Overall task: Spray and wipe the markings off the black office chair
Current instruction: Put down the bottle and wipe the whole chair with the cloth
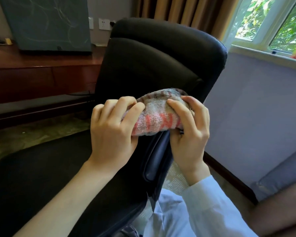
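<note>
Head view. Black office chair [152, 65] fills the centre. Its backrest stands upright in the middle of the frame and its seat [41, 177] spreads to lower left. One armrest [154, 161] runs from lower centre up toward the hands.

The towel [157, 120] is bunched and folded, greyish with pink and red stripes and a brownish band on top. It is held in front of the lower backrest, right at the upper end of the armrest. It looks to be touching the armrest, contact edge hidden by the towel itself.

Left hand [109, 127] grips the left end of the towel. Its fingers [125, 101] are curled over the top and the thumb is tucked underneath. Bare forearm comes in from lower left.

Right hand [190, 134] grips the right end. Its fingers [176, 105] are curled and pressing into the fabric, with the palm wrapped round the side. A white sleeve [203, 194] covers that forearm.

No markings can be made out on the chair from here.

Background:
- Brown wooden desk [41, 65] at left, behind the chair.
- Dark board [46, 23] with faint scribbles standing on the desk against the wall.
- White wall sockets [103, 23] beside the board.
- Brown curtain [178, 9] at top centre.
- Window [272, 23] at top right, greenery outside.
- Grey cushion [280, 177] at the right edge.
</note>
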Demonstrator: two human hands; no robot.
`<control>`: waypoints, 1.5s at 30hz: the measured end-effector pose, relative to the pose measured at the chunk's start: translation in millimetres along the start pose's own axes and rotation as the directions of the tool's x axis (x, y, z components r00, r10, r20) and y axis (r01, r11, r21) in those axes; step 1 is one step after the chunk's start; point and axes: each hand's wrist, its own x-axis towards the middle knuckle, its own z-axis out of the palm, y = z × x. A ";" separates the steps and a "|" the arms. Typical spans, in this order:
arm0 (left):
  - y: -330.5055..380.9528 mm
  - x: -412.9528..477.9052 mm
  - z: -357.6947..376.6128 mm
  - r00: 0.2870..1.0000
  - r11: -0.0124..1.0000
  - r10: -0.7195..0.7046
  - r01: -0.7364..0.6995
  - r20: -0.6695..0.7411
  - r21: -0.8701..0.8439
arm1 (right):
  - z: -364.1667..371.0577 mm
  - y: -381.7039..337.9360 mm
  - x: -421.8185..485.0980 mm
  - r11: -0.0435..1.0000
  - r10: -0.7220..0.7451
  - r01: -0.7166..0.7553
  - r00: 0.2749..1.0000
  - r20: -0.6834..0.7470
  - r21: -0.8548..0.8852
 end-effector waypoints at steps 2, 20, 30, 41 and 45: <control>0.2 -2.9 1.1 1.000 1.000 -0.005 0.005 0.014 -0.004 | -0.3 0.4 -0.9 1.000 -0.003 0.003 1.000 -0.009 -0.004; 5.5 31.5 6.7 1.000 1.000 0.024 -0.024 -0.001 -0.014 | 6.8 25.2 38.1 0.997 -0.071 0.071 0.995 -0.067 0.010; -10.8 -52.8 64.8 0.986 1.000 -0.011 0.016 0.168 -0.027 | 53.5 31.1 -61.7 0.976 0.155 -0.140 0.985 -0.076 0.169; -4.2 -53.3 73.5 0.980 0.998 0.037 -0.027 0.194 -0.058 | 47.6 49.4 -78.8 0.936 0.316 -0.307 0.949 -0.022 0.174; 5.2 19.2 57.2 0.999 0.999 0.028 -0.027 0.017 -0.019 | 37.9 57.1 11.7 0.969 0.179 -0.153 0.976 -0.122 0.193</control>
